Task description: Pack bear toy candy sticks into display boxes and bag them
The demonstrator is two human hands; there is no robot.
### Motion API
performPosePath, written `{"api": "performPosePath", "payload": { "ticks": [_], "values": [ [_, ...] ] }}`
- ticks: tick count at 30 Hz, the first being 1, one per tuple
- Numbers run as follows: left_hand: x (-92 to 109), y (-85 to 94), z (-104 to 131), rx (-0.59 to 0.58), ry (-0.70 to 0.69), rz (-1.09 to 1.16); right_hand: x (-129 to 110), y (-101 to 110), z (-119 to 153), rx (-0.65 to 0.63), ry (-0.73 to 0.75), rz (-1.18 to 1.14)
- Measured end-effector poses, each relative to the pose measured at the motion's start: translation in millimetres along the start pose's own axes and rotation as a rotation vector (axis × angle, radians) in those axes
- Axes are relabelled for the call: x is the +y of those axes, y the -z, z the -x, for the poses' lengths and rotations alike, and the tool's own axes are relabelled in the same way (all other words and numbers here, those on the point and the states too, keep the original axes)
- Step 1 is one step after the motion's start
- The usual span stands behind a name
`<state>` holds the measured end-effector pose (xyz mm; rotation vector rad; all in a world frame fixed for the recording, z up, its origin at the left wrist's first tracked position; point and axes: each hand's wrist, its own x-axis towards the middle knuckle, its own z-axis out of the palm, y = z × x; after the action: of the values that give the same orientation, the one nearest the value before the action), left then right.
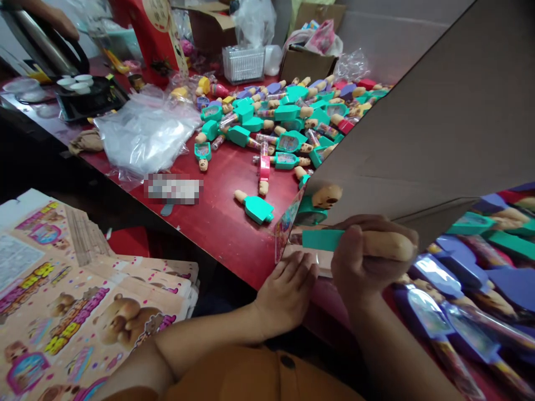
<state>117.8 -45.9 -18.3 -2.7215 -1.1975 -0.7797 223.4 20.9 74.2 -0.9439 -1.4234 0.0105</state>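
My right hand (pixel 355 267) is wrapped round a green toy with a tan bear-head end (pixel 388 247), its green body (pixel 321 240) pointing left over a small pink box (pixel 325 262). Beside it, my left hand (pixel 288 292) rests with its fingertips on the near edge of that box. Another green toy with a bear head (pixel 328 196) lies just beyond, against a large cardboard panel (pixel 401 133). A single green toy (pixel 258 209) lies on the red table (pixel 225 223) left of the box.
Many green toys (pixel 288 113) are piled at the back. Purple toys (pixel 451 273) fill the right side. Clear plastic bags (pixel 144 133) lie on the left of the table, flat printed cartons (pixel 125 317) at lower left. A person's hand (pixel 54 16) holds a kettle (pixel 39 39).
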Motion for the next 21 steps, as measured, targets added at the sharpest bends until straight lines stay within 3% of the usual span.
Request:
{"api": "performPosePath", "payload": {
  "ticks": [3,7,9,12,14,17,19,21],
  "values": [
    [0,-4.3,1,0.001,-0.008,0.010,4,-9,0,-0.104,-0.041,0.063],
    [2,-8.3,2,-0.038,-0.030,0.007,17,-25,10,-0.169,0.073,0.340],
    [3,-1.8,2,-0.024,-0.032,0.069,21,-25,12,-0.138,0.139,0.399],
    [-7,19.9,-1,0.052,-0.023,0.393,20,-7,15,-0.144,0.146,0.411],
    [-27,35.0,-12,0.191,0.072,0.547,16,12,25,-0.136,0.150,0.355],
    [-81,46.0,-55,0.417,0.313,0.428,9,32,55,-0.094,0.241,0.150],
    [-119,45.8,-97,0.414,0.392,0.365,5,32,76,-0.239,0.224,-0.008],
    [-140,43.5,-142,0.336,0.397,0.346,2,25,91,-0.470,0.189,-0.111]
  ]
}}
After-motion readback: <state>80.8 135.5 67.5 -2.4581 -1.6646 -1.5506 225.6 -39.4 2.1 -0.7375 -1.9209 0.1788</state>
